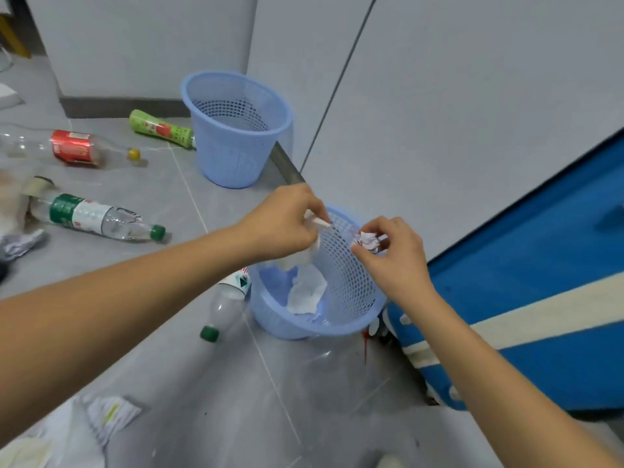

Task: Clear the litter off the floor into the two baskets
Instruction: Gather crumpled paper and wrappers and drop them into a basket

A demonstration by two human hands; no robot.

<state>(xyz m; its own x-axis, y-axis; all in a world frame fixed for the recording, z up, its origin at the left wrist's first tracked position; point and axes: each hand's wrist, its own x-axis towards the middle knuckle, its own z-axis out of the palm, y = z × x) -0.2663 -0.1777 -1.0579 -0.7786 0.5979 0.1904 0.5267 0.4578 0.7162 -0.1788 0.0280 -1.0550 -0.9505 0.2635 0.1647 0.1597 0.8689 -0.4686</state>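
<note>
Two light-blue mesh baskets stand on the grey tile floor: the near basket [351,298] below my hands and the far basket [236,130] by the wall. My left hand [283,224] hovers over the near basket's rim, shut on white tissue paper [312,255] and a small white stick. My right hand [391,251] pinches a crumpled paper ball [366,241] above the same rim. A white tissue [305,292] lies inside the near basket. Empty plastic bottles lie around: a green-capped one [226,309] against the near basket, another [94,217] at left.
A red-labelled bottle [74,148] and a green bottle [158,128] lie near the far basket. Crumpled papers [108,417] sit at the bottom left, another paper [20,244] at the left edge. A blue striped object [540,298] stands at right, white cabinet panels behind.
</note>
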